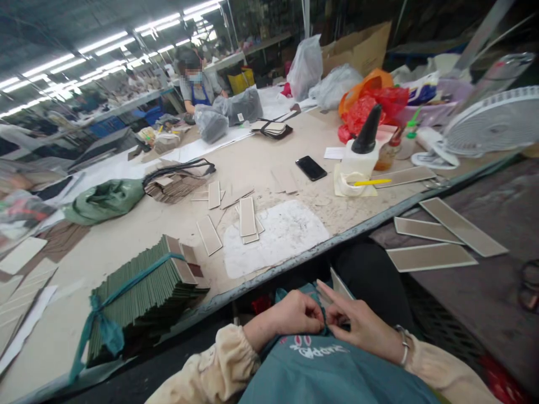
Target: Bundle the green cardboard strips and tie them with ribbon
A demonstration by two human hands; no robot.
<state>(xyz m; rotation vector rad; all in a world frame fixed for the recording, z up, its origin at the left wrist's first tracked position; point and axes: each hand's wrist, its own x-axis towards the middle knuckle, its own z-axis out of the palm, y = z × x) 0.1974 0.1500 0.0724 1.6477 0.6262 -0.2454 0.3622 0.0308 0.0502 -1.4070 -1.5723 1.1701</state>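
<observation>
My left hand (297,315) is over my lap with its fingers pinched, close to the teal cloth (281,294). My right hand (364,326) meets it there, index finger stretched out and the other fingers curled in. What sits between the fingertips is mostly hidden. A pale-edged board strip (340,284) rises from behind the right fingers; whether it is gripped cannot be made out. A teal apron (328,373) covers my lap. On the table to the left stands a thick bundle of green-edged pieces (138,294), bound with a teal cloth strip (145,279).
Loose beige strips (247,216) lie by a white worn patch (286,235) on the table. More strips (433,257) rest on a brown surface at right. A phone (310,168), a white glue container (360,160) and a fan (494,123) stand beyond. A co-worker (197,84) sits opposite.
</observation>
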